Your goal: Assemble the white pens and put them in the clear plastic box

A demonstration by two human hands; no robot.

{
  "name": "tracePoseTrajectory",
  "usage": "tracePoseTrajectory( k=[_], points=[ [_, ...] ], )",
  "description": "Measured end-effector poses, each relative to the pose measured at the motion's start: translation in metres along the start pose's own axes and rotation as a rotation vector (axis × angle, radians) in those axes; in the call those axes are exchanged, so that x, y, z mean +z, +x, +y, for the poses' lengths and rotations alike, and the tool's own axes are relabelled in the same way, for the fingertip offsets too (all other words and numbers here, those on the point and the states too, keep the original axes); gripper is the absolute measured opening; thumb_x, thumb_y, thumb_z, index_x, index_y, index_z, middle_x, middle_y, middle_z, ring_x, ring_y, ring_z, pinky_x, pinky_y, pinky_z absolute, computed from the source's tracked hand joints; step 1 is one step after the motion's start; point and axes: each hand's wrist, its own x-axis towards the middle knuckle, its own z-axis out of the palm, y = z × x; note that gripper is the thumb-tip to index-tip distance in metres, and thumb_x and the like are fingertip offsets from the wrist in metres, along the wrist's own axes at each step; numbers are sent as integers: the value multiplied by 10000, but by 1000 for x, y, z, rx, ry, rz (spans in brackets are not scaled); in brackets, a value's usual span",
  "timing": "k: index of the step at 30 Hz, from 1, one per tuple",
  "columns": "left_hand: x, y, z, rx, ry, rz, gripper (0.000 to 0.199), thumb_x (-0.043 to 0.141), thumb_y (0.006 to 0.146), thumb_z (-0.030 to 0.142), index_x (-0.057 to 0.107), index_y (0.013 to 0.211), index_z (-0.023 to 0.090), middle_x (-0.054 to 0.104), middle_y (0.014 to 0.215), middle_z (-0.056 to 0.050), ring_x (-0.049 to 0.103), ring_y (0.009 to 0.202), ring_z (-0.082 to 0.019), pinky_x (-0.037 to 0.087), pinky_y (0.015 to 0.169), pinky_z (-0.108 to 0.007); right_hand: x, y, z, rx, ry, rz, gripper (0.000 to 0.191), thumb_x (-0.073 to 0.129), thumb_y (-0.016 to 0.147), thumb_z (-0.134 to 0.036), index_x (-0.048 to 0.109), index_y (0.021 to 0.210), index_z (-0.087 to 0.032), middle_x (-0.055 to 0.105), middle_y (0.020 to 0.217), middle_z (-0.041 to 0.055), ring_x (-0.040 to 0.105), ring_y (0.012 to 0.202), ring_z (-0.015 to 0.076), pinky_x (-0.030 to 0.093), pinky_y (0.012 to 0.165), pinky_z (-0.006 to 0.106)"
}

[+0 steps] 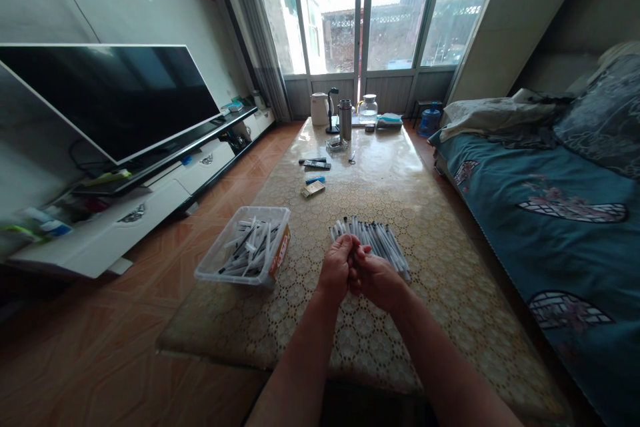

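Over the near part of the table, my left hand (336, 268) and my right hand (376, 278) meet, fingers curled and pressed against each other. Whatever may be between them is hidden or too small to make out. Just behind and to the right of my hands lies a row of white pens (383, 243) with dark tips, side by side on the tablecloth. To the left stands a clear plastic box (281, 257) with an orange label, and loose white and black pen pieces (253, 250) lie jumbled inside it.
A patterned cloth covers the long table (310, 327). Farther along lie a small cardboard box (313, 189), a blue item (315, 180) and a remote control (317, 165). A thermos (345, 121), white kettle (319, 109) and glass jug (368, 109) stand at the far end. A bed (500, 193) flanks the right.
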Motion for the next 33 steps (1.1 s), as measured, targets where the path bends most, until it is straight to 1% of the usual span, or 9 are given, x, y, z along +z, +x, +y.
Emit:
tracePoseTrajectory(
  k=[2, 7, 14, 19, 23, 25, 28, 31, 33],
  points=[
    [2, 0, 0, 20, -5, 25, 385, 637, 729, 535, 533, 824, 177, 598, 609, 28, 424, 337, -48, 338, 358, -174, 3, 0, 2, -14, 4, 21, 402, 735, 679, -461, 442, 772, -201, 485, 536, -60, 406, 401, 65, 283, 391, 181],
    [5, 2, -2, 97, -80, 85, 382, 690, 678, 509, 516, 756, 178, 583, 592, 22, 618, 593, -127, 456, 556, -217, 13, 3, 12, -102, -44, 162, 488, 729, 659, -509, 334, 726, -232, 278, 446, -132, 154, 321, 24, 88, 323, 152],
    [2, 3, -3, 119, -155, 96, 343, 715, 669, 449, 527, 731, 169, 565, 580, 40, 609, 593, -113, 457, 613, -221, 21, 4, 17, -103, -116, 154, 555, 692, 645, -623, 292, 712, -243, 253, 412, -142, 119, 313, 26, 102, 297, 160],
    [1, 4, 2, 118, -145, 57, 331, 715, 684, 452, 556, 735, 165, 559, 576, 31, 615, 629, -127, 455, 634, -232, 24, 2, 17, -100, -166, 161, 510, 625, 692, -653, 321, 753, -248, 250, 402, -143, 121, 313, 37, 105, 305, 166],
    [-10, 6, 13, 185, -83, 85, 323, 710, 696, 462, 614, 736, 156, 618, 694, -4, 596, 680, -109, 443, 658, -220, 9, -2, 1, 7, -445, 56, 395, 569, 766, -595, 466, 879, -230, 412, 462, -100, 202, 328, 45, 117, 328, 177],
    [-17, 7, 19, 183, -41, 94, 309, 714, 697, 445, 639, 737, 148, 598, 683, 6, 540, 607, -73, 414, 600, -196, -3, -2, -11, -4, -687, 115, 373, 624, 743, -543, 527, 845, -198, 481, 499, -65, 292, 363, 49, 167, 351, 181],
    [-23, 4, 24, 52, 73, -59, 294, 703, 722, 404, 666, 823, 131, 526, 589, 27, 441, 494, -45, 336, 493, -183, -17, 0, -25, -167, -797, 254, 363, 602, 757, -537, 560, 774, -177, 487, 522, -46, 348, 408, 60, 228, 382, 193],
    [-21, -3, 26, -109, 172, -255, 374, 715, 717, 345, 623, 1028, 159, 521, 566, 41, 408, 445, -42, 278, 446, -180, -20, 0, -32, -234, -627, 295, 428, 465, 818, -607, 529, 759, -188, 425, 511, -62, 262, 366, 55, 182, 356, 207],
    [-19, -9, 27, -190, 213, -361, 437, 722, 706, 320, 574, 1094, 185, 524, 551, 46, 411, 429, -48, 250, 426, -178, -20, -2, -34, -243, -576, 288, 436, 484, 806, -616, 483, 700, -194, 374, 471, -75, 228, 352, 52, 159, 347, 207]
  ],
)
